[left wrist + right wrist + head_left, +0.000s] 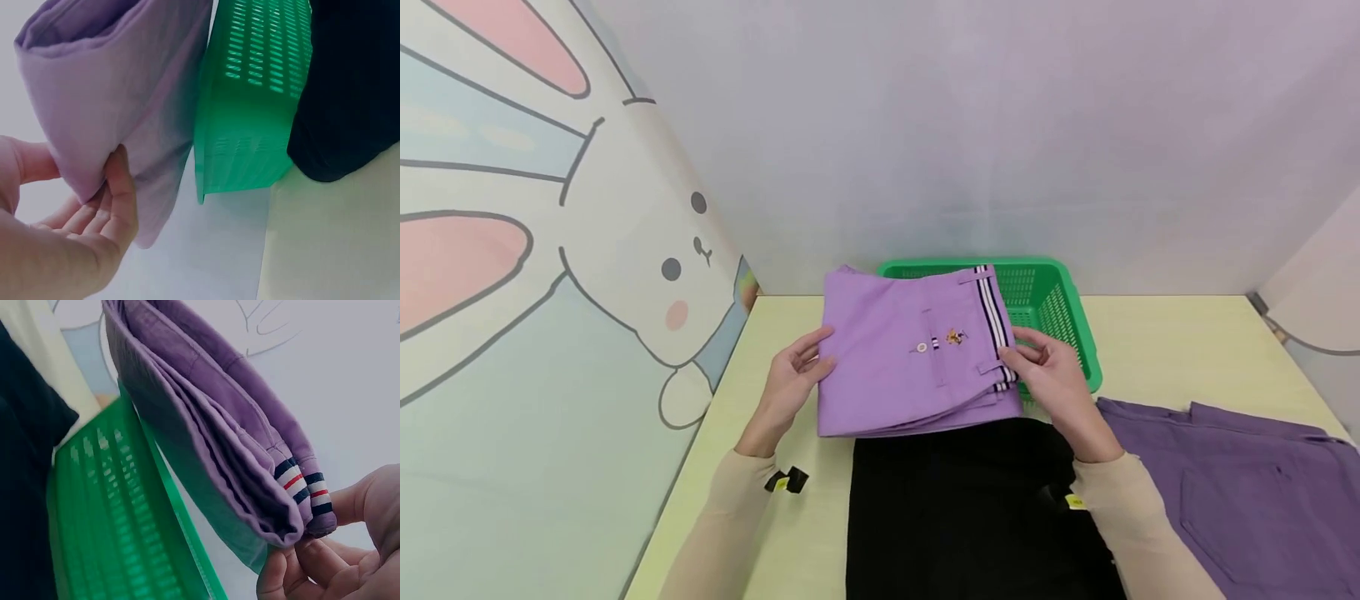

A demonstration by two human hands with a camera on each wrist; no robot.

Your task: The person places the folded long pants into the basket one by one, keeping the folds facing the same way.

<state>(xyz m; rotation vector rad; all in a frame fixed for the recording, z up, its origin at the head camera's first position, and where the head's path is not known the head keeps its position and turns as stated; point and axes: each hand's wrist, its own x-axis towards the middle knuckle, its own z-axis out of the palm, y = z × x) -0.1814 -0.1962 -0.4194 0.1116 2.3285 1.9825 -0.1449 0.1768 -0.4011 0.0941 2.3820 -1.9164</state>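
Folded light purple trousers (887, 358), with a striped waistband, a button and a small gold emblem, hang between both hands over the green plastic basket (1078, 333). My left hand (793, 367) pinches their left edge, thumb in front and fingers behind. At the waistband end, my right hand (1052, 367) grips the striped edge between thumb and fingers. In the right wrist view the folded layers of the trousers (206, 425) show edge-on, above the basket's rim. The left wrist view shows the trousers' folded end (94, 106) beside the basket (244, 125).
A black garment (962, 517) lies on the pale table (1165, 342) in front of the basket. To its right are dark purple trousers (1262, 500) with a pocket. A pale curtain-like wall (1000, 125) stands behind, and a rabbit-printed wall (617, 250) on the left.
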